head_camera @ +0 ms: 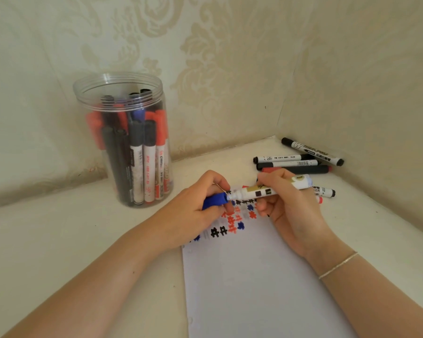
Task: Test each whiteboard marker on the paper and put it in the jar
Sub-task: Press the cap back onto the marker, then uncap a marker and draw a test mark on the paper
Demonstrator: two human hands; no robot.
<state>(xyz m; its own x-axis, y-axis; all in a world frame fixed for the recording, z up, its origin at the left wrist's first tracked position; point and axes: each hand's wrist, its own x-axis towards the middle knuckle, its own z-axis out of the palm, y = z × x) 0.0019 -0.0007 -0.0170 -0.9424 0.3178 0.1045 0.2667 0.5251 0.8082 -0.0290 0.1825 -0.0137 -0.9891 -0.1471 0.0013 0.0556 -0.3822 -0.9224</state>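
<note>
Over the marked paper (254, 276), our left hand (195, 211) grips a blue cap (214, 200) while our right hand (286, 206) grasps the white marker (266, 189). The marker-filled jar (125, 140) stands far left; loose markers (300, 159) lie far right.

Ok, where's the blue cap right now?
In the head view the blue cap is gripped in the left hand, just off the marker tip, above the paper's test marks.

Both forearms are showing bare to the frame edge, with no sleeves in view. The right hand (288, 206) is wearing a thin, pale, beaded-looking bracelet (338, 265) around the wrist. The left hand (195, 211) is wearing nothing; no rings are showing on either hand.
</note>
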